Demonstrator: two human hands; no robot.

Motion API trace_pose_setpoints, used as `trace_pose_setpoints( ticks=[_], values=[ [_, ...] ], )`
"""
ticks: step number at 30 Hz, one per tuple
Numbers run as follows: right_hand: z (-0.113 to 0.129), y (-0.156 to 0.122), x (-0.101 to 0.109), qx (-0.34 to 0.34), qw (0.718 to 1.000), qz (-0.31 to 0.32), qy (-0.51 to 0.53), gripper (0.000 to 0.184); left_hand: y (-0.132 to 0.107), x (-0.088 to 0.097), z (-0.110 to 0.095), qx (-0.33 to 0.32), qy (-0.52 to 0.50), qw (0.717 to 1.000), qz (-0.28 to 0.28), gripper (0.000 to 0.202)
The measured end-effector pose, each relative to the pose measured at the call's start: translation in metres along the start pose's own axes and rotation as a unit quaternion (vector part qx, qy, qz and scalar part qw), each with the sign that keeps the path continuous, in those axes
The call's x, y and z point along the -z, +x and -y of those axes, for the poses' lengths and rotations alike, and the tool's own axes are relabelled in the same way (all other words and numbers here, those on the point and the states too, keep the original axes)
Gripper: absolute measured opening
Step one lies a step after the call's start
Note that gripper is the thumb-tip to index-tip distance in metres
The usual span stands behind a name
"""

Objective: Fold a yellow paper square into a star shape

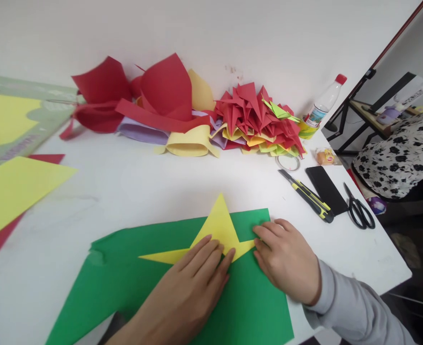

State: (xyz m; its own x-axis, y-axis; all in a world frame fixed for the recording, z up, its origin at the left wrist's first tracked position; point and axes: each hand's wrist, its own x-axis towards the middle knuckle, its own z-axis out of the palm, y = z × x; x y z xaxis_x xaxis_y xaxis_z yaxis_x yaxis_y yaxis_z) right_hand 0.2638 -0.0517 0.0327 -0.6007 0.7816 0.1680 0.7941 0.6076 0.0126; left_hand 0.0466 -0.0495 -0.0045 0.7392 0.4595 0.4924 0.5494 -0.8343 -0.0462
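A folded yellow paper piece (218,227) with pointed tips lies on a green sheet (146,278) on the white table (132,187). My left hand (193,282) lies flat on the yellow piece's lower left, fingers stretched out and pressing it down. My right hand (286,258) rests beside it on the green sheet, its fingertips curled against the yellow piece's right tip.
A heap of folded red, yellow and green paper shapes (257,120) and curled red sheets (161,96) lies by the wall. A utility knife (306,194), black phone (326,189), scissors (358,208), tape roll (288,162) and bottle (324,103) sit right. Yellow sheets (13,191) lie left.
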Motion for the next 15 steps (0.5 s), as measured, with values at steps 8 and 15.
trace_pose_setpoints(
  ticks=[8, 15],
  values=[
    [-0.015, -0.003, 0.012, -0.013, 1.000, 0.027, 0.007, 0.010, 0.009, -0.006, 0.000, -0.027, 0.004, 0.999, -0.039, 0.030],
    [-0.032, -0.003, 0.004, -0.023, 0.998, 0.062, 0.021, 0.008, 0.019, -0.010, 0.005, -0.034, 0.062, 0.997, 0.001, 0.027]
  ],
)
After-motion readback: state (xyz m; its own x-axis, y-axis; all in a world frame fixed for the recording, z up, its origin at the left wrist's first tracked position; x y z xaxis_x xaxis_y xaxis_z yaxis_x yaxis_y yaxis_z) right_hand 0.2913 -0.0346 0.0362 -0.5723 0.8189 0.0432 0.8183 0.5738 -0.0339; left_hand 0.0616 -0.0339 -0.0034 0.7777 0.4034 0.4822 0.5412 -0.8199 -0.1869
